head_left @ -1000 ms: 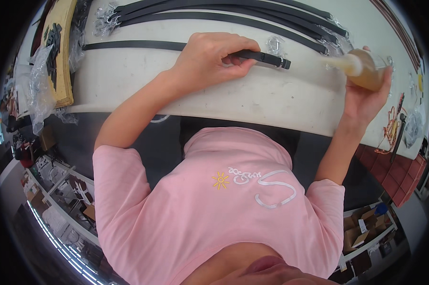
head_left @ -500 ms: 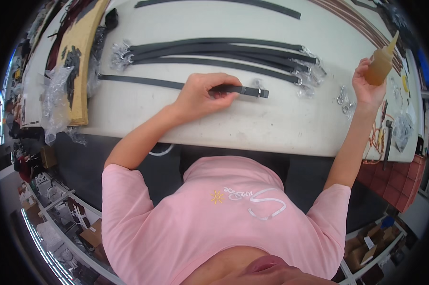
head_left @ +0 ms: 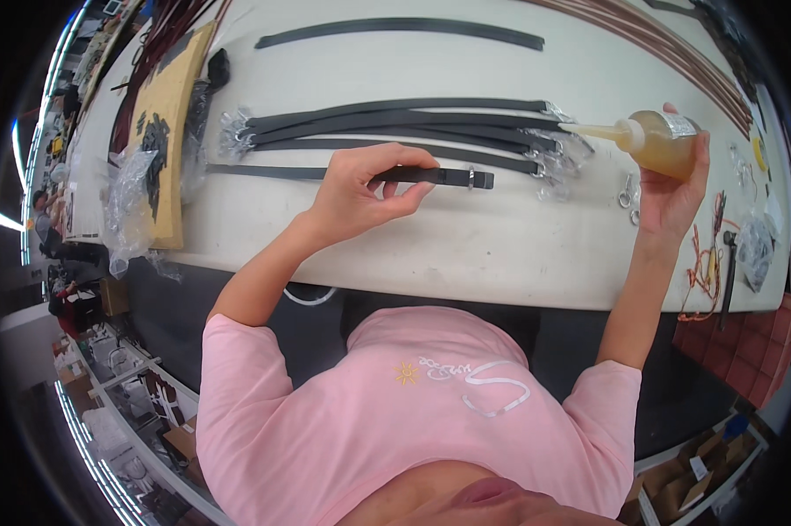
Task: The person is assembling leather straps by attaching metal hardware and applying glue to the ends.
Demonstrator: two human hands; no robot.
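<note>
My left hand (head_left: 360,195) pinches a long black strap (head_left: 268,172) near its right end, thumb below and fingers above. A small metal ring or clasp (head_left: 471,179) sits on the strap close to the tip. In my right hand (head_left: 673,193) is a squeeze bottle (head_left: 663,145) of amber liquid, tipped on its side with its long pale nozzle (head_left: 590,131) pointing left. The nozzle stays apart from the strap in my left hand. Beyond that strap lies a bundle of black straps (head_left: 395,120) with plastic-wrapped metal hardware at both ends.
Another black strap (head_left: 400,31) lies farther back on the white table (head_left: 465,250). At left, a yellow board (head_left: 169,206) carries small black pieces beside crumpled clear plastic (head_left: 132,210). Metal clips (head_left: 625,195), orange cords (head_left: 702,272) and brown strips (head_left: 658,44) are at right.
The bottle in my right hand has turned from upright to lying sideways, nozzle now to the left. My left hand keeps its pinch on the strap. The whole view has shifted slightly.
</note>
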